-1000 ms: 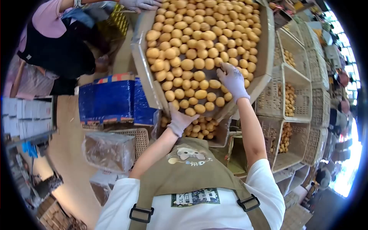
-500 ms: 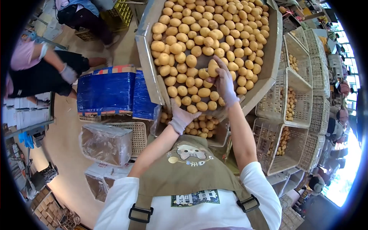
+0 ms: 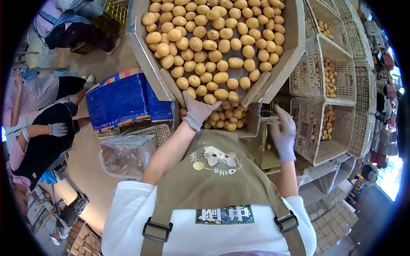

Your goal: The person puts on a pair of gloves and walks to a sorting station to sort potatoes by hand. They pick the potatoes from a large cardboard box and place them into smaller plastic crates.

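Dozens of potatoes (image 3: 213, 47): loose, about one layer deep on the sloped tray (image 3: 294, 51); more in the crate (image 3: 222, 121) under its low end.
Handling: likely firm, light singly, smooth-skinned. They're round, so they'd roll, and probably bruise if dropped.
Grip: I'd pinch one round its middle with fingertips plus thumb. They lie free, no digging needed.
Left hand (image 3: 197, 112): gloved, fingers spread flat on the tray's low lip, touching the front-row potatoes; no grasp that I can see.
Right hand (image 3: 283, 132): gloved, seen from the back, fingers loosely half-curled; can't tell if it holds anything.
Right hand position: off the tray, low and to its right, just beside the baskets (image 3: 337, 85); apart from the tray potatoes, near the crate's right edge.
Nearest potatoes: left hand is touching them; for the right, those in the crate.
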Demonstrator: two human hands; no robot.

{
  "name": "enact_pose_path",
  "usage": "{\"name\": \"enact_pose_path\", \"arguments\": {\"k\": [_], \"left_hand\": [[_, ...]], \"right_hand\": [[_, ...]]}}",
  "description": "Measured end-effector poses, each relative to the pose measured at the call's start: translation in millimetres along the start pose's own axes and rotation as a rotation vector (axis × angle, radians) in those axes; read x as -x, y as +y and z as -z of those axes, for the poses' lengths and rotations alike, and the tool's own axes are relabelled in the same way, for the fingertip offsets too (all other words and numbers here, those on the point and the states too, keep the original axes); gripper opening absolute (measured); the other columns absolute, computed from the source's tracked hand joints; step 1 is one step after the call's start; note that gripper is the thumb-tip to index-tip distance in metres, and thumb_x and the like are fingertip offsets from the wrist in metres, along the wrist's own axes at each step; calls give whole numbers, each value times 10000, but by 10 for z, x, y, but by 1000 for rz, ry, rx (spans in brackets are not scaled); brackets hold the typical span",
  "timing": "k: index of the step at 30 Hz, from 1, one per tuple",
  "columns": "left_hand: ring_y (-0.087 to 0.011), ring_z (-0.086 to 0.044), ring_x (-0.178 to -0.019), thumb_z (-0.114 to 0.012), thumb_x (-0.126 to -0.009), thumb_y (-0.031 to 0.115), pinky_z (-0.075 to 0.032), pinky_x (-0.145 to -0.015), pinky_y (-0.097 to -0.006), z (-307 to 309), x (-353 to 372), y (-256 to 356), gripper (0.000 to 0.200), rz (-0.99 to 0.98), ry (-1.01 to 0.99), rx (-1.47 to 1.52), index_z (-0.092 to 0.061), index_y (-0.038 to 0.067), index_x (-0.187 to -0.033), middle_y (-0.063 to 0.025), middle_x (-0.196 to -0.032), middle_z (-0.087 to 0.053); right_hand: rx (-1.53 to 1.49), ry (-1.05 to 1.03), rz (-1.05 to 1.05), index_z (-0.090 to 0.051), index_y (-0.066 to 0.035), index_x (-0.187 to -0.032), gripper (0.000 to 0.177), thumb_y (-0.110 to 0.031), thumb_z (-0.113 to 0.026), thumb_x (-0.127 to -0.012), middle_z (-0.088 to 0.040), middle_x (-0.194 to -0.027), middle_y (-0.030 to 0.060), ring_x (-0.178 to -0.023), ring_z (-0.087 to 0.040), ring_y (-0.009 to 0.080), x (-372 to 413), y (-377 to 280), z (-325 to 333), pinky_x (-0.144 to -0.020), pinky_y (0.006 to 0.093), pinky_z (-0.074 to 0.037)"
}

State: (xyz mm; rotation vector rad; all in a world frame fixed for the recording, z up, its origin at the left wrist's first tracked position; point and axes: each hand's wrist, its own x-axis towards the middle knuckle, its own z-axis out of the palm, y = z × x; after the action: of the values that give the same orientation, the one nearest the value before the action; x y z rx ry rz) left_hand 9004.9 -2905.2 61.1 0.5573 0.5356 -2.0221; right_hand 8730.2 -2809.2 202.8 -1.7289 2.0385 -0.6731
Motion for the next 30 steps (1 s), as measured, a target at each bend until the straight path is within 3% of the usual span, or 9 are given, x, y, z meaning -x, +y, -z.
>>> {"name": "enact_pose_path", "arguments": {"k": [5, 7, 8, 11, 14, 20, 23, 26, 30], "left_hand": [[-269, -336, -1432, -523, -926, 617, -253, -1169, -539, 548, -113, 157, 726, -235, -207, -987, -365, 205, -1503, -42, -1549, -404], [-266, -370, -1416, -535, -939, 580, -250, -1162, -547, 353, 31, 134, 660, 23, -14, -304, -410, 221, -1479, -26, -1527, -439], [-292, -376, -1420, -535, -963, 491, -218, -1143, -642, 84, 172, 114, 590, 64, 166, -245, -418, 206, -1466, -32, -1543, -413], [-315, -373, -1423, -533, -979, 445, -275, -1105, -689, 231, 145, 111, 571, 12, 242, -371, -410, 187, -1473, -59, -1543, -393], [-339, -370, -1423, -550, -961, 545, -331, -1096, -674, 243, 59, 98, 678, 8, 10, -135, -372, 185, -1508, -84, -1543, -385], [-370, -313, -1457, -390, -856, 840, -311, -1122, -666, -22, 142, 69, 990, -10, 78, -70, -244, 172, -1572, -102, -1613, -272], [-364, -296, -1467, -346, -846, 864, -282, -1128, -673, 25, 135, 83, 994, -6, 20, -160, -238, 202, -1579, -95, -1621, -256], [-340, -357, -1429, -384, -821, 878, -257, -1139, -626, 20, 108, 61, 994, 0, 28, -117, -314, 202, -1546, -74, -1585, -343], [-333, -321, -1458, -341, -859, 837, -265, -1138, -641, -17, 54, 47, 941, 11, 13, -72, -314, 197, -1547, -70, -1584, -357]], "right_hand": [[263, -266, 469, -644, -108, -1259, 410, -261, -649, -879, -604, -1312, 160, -1186, -579, 349, -687, -491, -806, -1042, 478, -422], [434, -435, 333, -628, -129, -1262, 431, -336, -627, -883, -575, -1346, 164, -1236, -541, 361, -890, -423, -981, -1068, 481, -384], [384, -50, 534, -643, -137, -1193, 366, -319, -633, -876, -629, -1250, 152, -1179, -583, 334, -943, -395, -1124, -1045, 478, -391], [383, -612, 233, -668, -134, -1024, 233, -299, -636, -863, -691, -1101, 125, -1052, -653, 290, -1178, -521, -1187, -931, 477, -429], [200, -270, 459, -677, -141, -1036, 206, -278, -596, -906, -676, -1028, 102, -872, -681, 306, -1228, -951, -1542, -753, 442, -531], [467, -645, 250, -642, -202, -1231, 349, -328, -559, -917, -607, -1165, 245, -1030, -648, 374, -1455, -1381, -1928, -859, 448, -527], [-108, -431, 247, -640, -140, -1191, 293, -288, -587, -943, -655, -1155, 148, -1007, -665, 278, -1321, -977, -1762, -847, 400, -532], [-829, -395, -228, -600, -83, -1244, 312, -183, -638, -951, -636, -1142, 94, -920, -657, 200, -1007, -815, -1407, -813, 310, -517], [-623, -221, 178, -625, -96, -1282, 390, -128, -697, -900, -650, -1148, 117, -920, -644, 211, -920, -767, -1130, -808, 321, -528]]}}
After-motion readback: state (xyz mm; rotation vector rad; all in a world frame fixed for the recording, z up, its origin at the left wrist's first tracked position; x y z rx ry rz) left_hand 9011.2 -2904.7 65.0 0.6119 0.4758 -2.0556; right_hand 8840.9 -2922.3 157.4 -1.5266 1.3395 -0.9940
